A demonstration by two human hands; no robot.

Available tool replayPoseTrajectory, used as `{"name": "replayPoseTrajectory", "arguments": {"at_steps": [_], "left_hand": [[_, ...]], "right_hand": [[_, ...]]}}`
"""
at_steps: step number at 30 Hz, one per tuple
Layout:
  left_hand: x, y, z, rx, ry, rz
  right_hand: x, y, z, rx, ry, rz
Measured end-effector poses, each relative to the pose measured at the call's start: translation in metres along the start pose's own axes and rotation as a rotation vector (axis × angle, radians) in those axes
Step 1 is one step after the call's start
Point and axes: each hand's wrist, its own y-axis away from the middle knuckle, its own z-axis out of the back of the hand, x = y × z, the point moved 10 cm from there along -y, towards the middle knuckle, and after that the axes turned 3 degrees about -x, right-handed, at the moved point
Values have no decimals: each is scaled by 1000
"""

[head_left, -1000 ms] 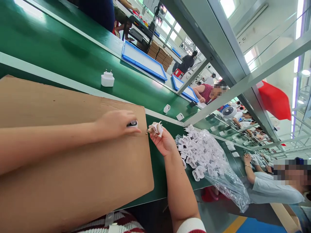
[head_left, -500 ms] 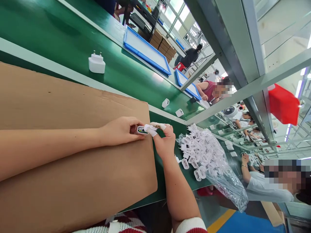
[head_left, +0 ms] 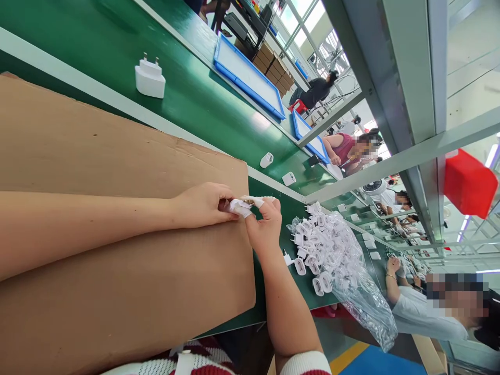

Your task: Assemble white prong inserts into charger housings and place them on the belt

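My left hand (head_left: 205, 204) is closed around a white charger housing (head_left: 234, 205), mostly hidden by the fingers. My right hand (head_left: 265, 219), with white covers on its thumb and fingertip, pinches a small white plastic piece (head_left: 244, 204) against the housing's open end. Whether the two parts are joined I cannot tell. Both hands are over the right edge of a brown cardboard sheet (head_left: 128, 281). Right of my right hand, a clear plastic bag (head_left: 373, 307) holds many white charger shells (head_left: 326, 245), some spilling onto the green bench.
On the green belt (head_left: 187, 99) beyond the cardboard stand a white two-pin charger (head_left: 150, 78) and two smaller white ones (head_left: 266, 160). Blue-rimmed trays (head_left: 250, 78) lie farther back. A metal frame (head_left: 414, 151) crosses the upper right, and co-workers sit along the line at right.
The white piece in my right hand has come up against the housing, whose open end with the circuit board inside is now covered. The whole view has shifted slightly.
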Motion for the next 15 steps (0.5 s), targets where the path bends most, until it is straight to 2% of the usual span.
{"name": "replayPoseTrajectory", "arguments": {"at_steps": [7, 11, 15], "left_hand": [[-1, 0, 1, -6, 33, -1], [2, 1, 0, -3, 17, 27], [2, 2, -1, -21, -20, 15]], "right_hand": [[-6, -14, -10, 184, 137, -42], [-6, -15, -12, 191, 221, -22], [-9, -8, -15, 165, 232, -75]]}}
